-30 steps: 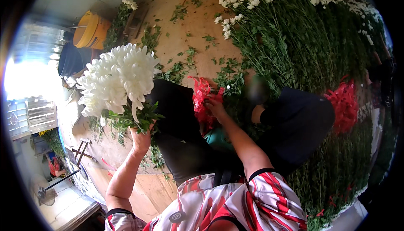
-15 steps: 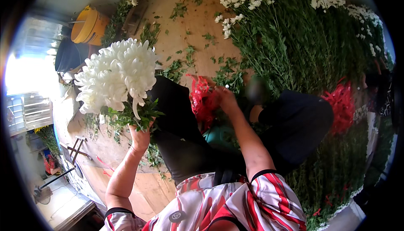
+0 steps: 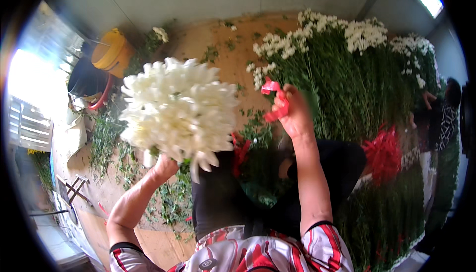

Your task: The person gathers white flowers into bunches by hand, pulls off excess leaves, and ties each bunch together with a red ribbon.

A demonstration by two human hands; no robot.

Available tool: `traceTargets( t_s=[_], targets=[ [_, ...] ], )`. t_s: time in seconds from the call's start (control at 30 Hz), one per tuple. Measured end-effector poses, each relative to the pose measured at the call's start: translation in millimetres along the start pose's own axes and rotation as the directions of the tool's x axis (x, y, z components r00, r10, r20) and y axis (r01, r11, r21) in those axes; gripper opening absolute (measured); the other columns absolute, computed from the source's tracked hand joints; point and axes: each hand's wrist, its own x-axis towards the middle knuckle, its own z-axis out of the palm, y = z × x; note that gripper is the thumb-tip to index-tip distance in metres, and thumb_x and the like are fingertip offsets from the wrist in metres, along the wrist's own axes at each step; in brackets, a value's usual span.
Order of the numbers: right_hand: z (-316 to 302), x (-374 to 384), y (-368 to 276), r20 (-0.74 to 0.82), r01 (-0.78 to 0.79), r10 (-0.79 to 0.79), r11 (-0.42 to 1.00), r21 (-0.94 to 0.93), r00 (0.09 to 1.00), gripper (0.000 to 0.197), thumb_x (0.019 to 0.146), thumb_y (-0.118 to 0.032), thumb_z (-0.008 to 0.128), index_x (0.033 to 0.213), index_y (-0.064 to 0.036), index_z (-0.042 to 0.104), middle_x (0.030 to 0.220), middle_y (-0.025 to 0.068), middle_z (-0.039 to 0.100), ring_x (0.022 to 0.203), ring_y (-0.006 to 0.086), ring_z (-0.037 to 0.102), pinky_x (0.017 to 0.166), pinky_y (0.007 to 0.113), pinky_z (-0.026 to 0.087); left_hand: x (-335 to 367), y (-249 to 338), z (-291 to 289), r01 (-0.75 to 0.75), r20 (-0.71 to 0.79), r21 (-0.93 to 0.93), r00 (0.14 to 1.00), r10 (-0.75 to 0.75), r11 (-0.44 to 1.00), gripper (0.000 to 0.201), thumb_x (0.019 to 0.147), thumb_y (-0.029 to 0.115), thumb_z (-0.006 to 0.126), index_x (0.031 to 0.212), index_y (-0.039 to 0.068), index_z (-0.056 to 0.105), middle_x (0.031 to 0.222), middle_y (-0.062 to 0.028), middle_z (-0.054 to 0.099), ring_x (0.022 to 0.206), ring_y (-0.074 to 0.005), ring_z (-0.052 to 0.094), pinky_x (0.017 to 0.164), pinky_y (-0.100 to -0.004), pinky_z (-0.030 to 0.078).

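My left hand (image 3: 166, 167) is closed round the stems just under a big bunch of white chrysanthemums (image 3: 178, 108); the blooms hide most of its fingers. Raised to the right of the bunch, my right hand (image 3: 295, 116) grips a strip of red plastic ribbon (image 3: 278, 98), one end of which curls up above the fingers. More red ribbon (image 3: 241, 154) lies by my left leg, partly hidden behind the blooms.
Long rows of cut white chrysanthemums (image 3: 347, 83) lie at the right. A red ribbon heap (image 3: 383, 155) rests beside my right knee. Yellow bucket (image 3: 113, 54) and black bucket (image 3: 88, 78) stand far left. Leaf scraps (image 3: 171, 202) litter the floor. Another person (image 3: 439, 113) is at the far right.
My right hand has come up from the red ribbon pile with a strip in its grip. The chrysanthemum bunch has shifted right and turned its blooms upward. My view has tilted up.
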Motion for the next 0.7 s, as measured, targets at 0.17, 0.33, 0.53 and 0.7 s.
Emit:
traceTargets(
  t_s=[0.17,0.33,0.53,0.7],
  targets=[
    [72.8,-19.2,-39.6,-0.112,-0.053,0.017,0.943,-0.328,0.994,0.025,0.09,-0.012,0.07,0.112,-0.0022,0.061,0.095,0.0088,0.067,0.084,0.0203,0.067,0.08,0.033,0.055,118.0,30.2,-14.1,-0.383,0.014,-0.094,0.923,0.386,0.919,0.043,0.088,0.011,0.068,0.129,0.005,0.059,0.133,-0.0137,0.057,0.125,-0.0254,0.051,0.106,-0.0429,0.039],
    [15.0,-32.8,-83.8,0.023,0.129,-0.19,0.572,-0.81,0.982,0.037,0.085,-0.006,0.072,0.121,-0.0029,0.06,0.109,0.0087,0.067,0.098,0.021,0.066,0.088,0.036,0.054,203.5,157.1,-3.5,-0.535,-0.037,-0.428,0.816,0.577,0.729,0.05,0.086,0.008,0.071,0.134,0.005,0.057,0.146,-0.0144,0.049,0.13,-0.0255,0.052,0.109,-0.0363,0.042],
    [101.1,-77.6,-113.1,-0.088,0.012,-0.105,0.705,-0.709,0.991,0.046,0.083,0.007,0.069,0.126,-0.0022,0.056,0.119,0.0113,0.064,0.105,0.0212,0.065,0.091,0.034,0.053,240.2,224.9,-9.9,-0.112,0.4,-0.584,0.822,0.405,0.804,0.039,0.077,0.012,0.08,0.113,0.003,0.067,0.093,-0.0059,0.072,0.086,-0.013,0.064,0.083,-0.0329,0.053],
    [100.9,-98.3,-121.6,-0.085,0.002,-0.107,0.635,-0.773,0.991,0.051,0.087,0.009,0.064,0.135,0.0003,0.048,0.118,0.0111,0.062,0.095,0.0163,0.064,0.085,0.031,0.055,242.9,233.7,-25.0,0.058,0.485,-0.337,0.866,0.12,0.94,0.035,0.074,0.005,0.079,0.106,0.003,0.068,0.079,-0.0024,0.067,0.069,-0.0096,0.06,0.062,-0.0287,0.051]
  ],
)
